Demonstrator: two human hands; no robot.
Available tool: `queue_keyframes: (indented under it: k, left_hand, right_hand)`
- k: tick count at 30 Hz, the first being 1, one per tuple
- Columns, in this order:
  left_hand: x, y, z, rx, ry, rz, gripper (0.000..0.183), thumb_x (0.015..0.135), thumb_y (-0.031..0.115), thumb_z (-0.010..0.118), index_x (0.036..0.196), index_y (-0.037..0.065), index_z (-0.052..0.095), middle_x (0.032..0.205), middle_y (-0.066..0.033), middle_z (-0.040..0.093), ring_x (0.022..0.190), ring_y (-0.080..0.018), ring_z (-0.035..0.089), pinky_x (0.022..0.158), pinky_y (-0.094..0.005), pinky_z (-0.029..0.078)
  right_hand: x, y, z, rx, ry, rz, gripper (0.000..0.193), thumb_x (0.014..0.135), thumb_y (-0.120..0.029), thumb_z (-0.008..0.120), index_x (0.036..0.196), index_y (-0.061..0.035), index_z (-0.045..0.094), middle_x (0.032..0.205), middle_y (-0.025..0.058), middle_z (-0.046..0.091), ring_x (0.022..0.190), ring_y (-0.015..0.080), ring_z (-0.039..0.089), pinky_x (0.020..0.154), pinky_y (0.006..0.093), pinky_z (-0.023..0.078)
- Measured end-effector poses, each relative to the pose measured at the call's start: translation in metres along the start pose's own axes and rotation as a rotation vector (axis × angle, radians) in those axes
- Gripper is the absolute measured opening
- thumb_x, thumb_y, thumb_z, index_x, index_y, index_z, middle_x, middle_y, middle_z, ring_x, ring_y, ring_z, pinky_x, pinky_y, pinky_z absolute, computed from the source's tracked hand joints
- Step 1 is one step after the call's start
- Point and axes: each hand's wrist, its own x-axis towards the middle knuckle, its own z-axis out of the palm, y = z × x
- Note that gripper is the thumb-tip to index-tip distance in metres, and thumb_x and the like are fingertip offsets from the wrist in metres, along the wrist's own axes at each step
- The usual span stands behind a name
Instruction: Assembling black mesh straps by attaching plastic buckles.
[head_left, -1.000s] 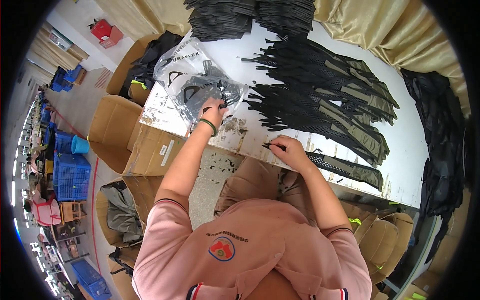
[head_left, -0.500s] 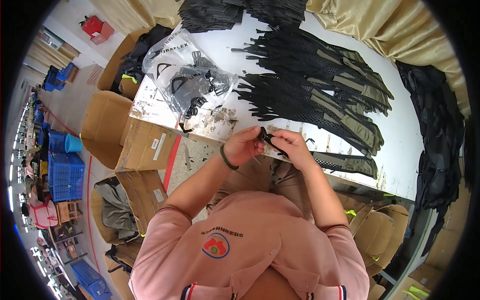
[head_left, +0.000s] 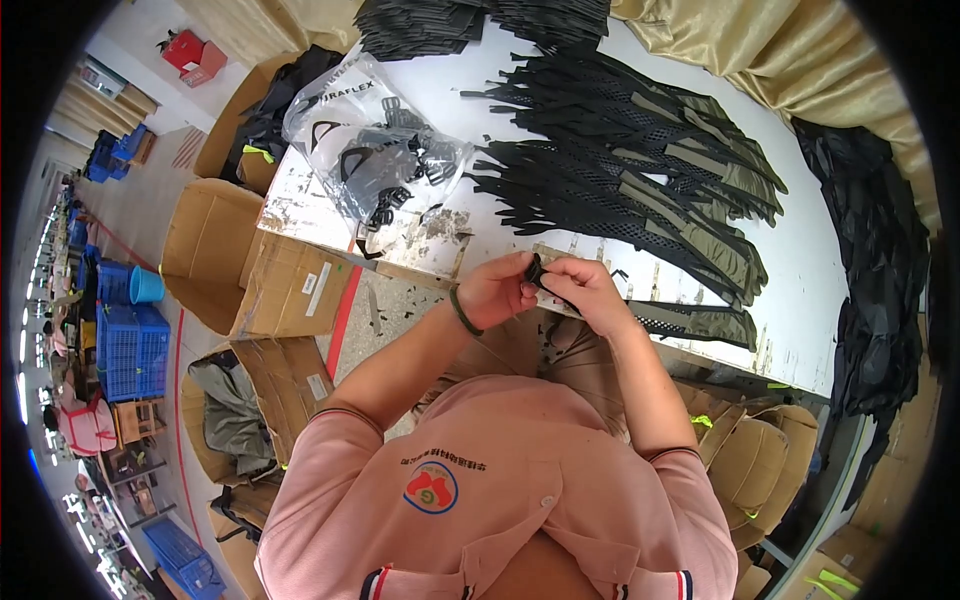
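Note:
Over the near table edge, my left hand point(head_left: 494, 290) pinches a small black plastic buckle point(head_left: 534, 268) between thumb and fingers. My right hand point(head_left: 588, 294) closes on the black webbing strap where it meets the buckle; the fingers hide much of the join. Just right of that hand lies an olive and black mesh shoulder strap point(head_left: 700, 325), along the table's near edge. Beyond the hands spreads a pile of similar shoulder straps point(head_left: 650, 190), their thin webbing ends toward the left. A clear plastic bag point(head_left: 345, 130) with black buckles inside sits to the left on the table.
The white table point(head_left: 810, 290) has worn, chipped edges. Stacks of black pieces point(head_left: 420, 30) lie at its far side. Open cardboard boxes point(head_left: 290, 290) stand at the left, another box point(head_left: 770, 460) at the lower right. Black material point(head_left: 870, 280) hangs along the right end.
The buckle has turned between my fingers, and both hands have drawn slightly closer together around it. The piles and the bag stay where they were.

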Motion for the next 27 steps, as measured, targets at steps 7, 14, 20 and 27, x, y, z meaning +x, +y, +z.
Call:
queue_keyframes:
  k: [7, 14, 20, 27]
  left_hand:
    - [0.000, 0.000, 0.001, 0.123, 0.103, 0.051, 0.015, 0.093, 0.022, 0.053, 0.089, 0.008, 0.056, 0.073, 0.0004, 0.059, 0.060, -0.0099, 0.055, 0.058, -0.0248, 0.046]
    - [0.001, -0.002, -0.003, 0.172, 0.133, 0.082, 0.013, 0.094, 0.020, 0.050, 0.092, 0.009, 0.056, 0.077, -0.0004, 0.059, 0.063, -0.0102, 0.054, 0.059, -0.0257, 0.044]
    - [0.001, -0.005, 0.009, 0.244, 0.176, 0.136, 0.012, 0.094, 0.020, 0.051, 0.092, 0.009, 0.054, 0.081, -0.0021, 0.059, 0.060, -0.0116, 0.055, 0.056, -0.0260, 0.045]
    - [0.002, -0.006, 0.037, 0.428, 0.324, 0.248, 0.007, 0.092, 0.014, 0.054, 0.093, 0.007, 0.053, 0.081, -0.0026, 0.058, 0.066, -0.0103, 0.057, 0.059, -0.0248, 0.051]
  right_hand:
    - [-0.001, -0.010, 0.001, -0.399, -0.011, -0.243, 0.014, 0.084, -0.009, 0.064, 0.092, 0.0020, 0.063, 0.078, 0.0017, 0.061, 0.071, 0.0067, 0.053, 0.062, 0.0240, 0.044]
    - [-0.006, -0.008, 0.007, -0.531, 0.139, -0.375, 0.009, 0.081, -0.005, 0.064, 0.088, -0.0005, 0.063, 0.075, 0.0059, 0.060, 0.069, 0.0141, 0.055, 0.063, 0.0277, 0.045]
    - [-0.004, -0.011, 0.009, -0.345, 0.142, -0.287, 0.011, 0.078, -0.005, 0.066, 0.088, -0.0059, 0.065, 0.074, 0.0054, 0.060, 0.071, 0.0177, 0.056, 0.067, 0.0298, 0.044]
    - [-0.004, -0.016, 0.012, -0.938, 0.326, -0.725, 0.013, 0.075, -0.001, 0.065, 0.086, -0.0083, 0.065, 0.082, 0.0036, 0.056, 0.072, 0.0171, 0.052, 0.068, 0.0299, 0.042]
